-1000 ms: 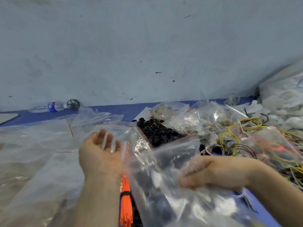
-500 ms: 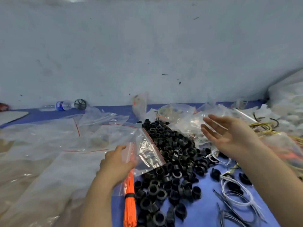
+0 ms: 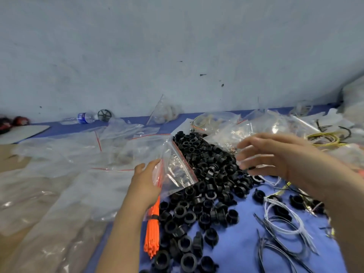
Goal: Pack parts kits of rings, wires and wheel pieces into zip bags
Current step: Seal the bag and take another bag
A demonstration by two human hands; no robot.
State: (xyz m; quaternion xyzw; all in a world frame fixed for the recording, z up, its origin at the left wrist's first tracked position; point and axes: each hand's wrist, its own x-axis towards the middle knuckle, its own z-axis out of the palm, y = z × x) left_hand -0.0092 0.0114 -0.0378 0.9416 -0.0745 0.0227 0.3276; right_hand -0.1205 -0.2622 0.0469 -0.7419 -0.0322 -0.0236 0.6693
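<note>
Just left of centre, the left hand has its grip closed on the red-striped edge of a clear zip bag. The bag lies partly over a heap of black rings spread down the middle of the blue surface. The right hand hovers above the heap at right, grip wide, fingers spread, holding nothing. White and black wires lie at lower right.

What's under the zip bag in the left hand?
Under the zip bag: black rings at its right edge, the orange bundle at its near corner. The part beneath the left hand is covered.
</note>
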